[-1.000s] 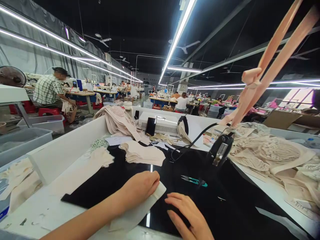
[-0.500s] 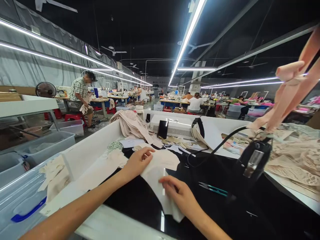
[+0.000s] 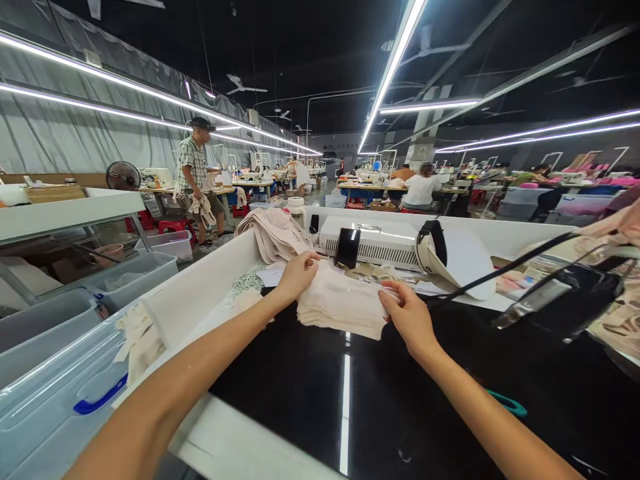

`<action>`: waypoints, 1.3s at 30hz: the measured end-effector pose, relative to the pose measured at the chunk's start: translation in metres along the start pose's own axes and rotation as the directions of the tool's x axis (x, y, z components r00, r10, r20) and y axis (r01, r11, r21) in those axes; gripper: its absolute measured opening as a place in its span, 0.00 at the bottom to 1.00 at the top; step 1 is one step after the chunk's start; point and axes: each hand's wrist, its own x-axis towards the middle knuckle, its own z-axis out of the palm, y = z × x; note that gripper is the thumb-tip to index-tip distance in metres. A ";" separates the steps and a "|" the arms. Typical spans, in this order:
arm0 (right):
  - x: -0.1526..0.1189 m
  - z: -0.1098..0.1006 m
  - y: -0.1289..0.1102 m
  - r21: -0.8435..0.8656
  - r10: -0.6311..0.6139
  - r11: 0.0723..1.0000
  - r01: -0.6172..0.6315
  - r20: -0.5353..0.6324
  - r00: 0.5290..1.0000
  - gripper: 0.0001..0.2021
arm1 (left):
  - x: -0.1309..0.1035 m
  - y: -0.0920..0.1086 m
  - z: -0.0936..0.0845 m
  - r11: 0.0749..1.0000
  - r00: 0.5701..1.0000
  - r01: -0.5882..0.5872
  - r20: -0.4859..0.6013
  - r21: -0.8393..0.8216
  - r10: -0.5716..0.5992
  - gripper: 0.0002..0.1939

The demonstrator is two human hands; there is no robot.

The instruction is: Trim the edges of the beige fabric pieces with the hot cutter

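Note:
A layered stack of cream fabric pieces [image 3: 345, 300] is stretched between my two hands, over the far part of the glossy black tabletop [image 3: 300, 400]. My left hand [image 3: 300, 273] pinches its upper left corner. At the stack's right edge, my right hand [image 3: 407, 313] grips it between thumb and fingers. Teal scissors [image 3: 509, 403] lie partly hidden behind my right forearm.
Behind the stack are a phone [image 3: 348, 247], a white slotted machine [image 3: 383, 241] and a visor-like item [image 3: 433, 243]. Beige fabric [image 3: 277, 233] is heaped at the back left. A black device [image 3: 565, 300] hangs at right. Two people work farther off.
Both hands have moved up and away from the body. The fabric is now a stack held level between them; my right hand has taken its right edge. The view has turned, and the black device swung.

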 end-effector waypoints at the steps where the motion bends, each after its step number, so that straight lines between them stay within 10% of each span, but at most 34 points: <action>1: 0.005 0.001 0.004 -0.014 0.006 1.000 -0.006 0.003 1.000 0.26 | 0.002 -0.003 0.002 1.000 1.000 0.004 0.005 0.020 -0.004 0.14; 16: 0.025 0.024 0.057 -0.340 -0.038 0.936 0.086 0.146 0.989 0.20 | -0.013 -0.049 0.017 0.980 0.971 0.061 0.216 0.190 -0.102 0.21; 29: -0.041 0.027 0.022 -0.140 -0.183 0.969 0.205 0.152 0.971 0.21 | -0.045 -0.085 -0.118 0.829 0.917 0.283 0.118 0.481 -0.382 0.24; 39: -0.069 0.025 0.002 -0.082 -0.174 0.975 0.206 0.298 0.938 0.18 | -0.090 -0.119 -0.126 0.843 0.877 0.391 0.130 0.369 -0.463 0.24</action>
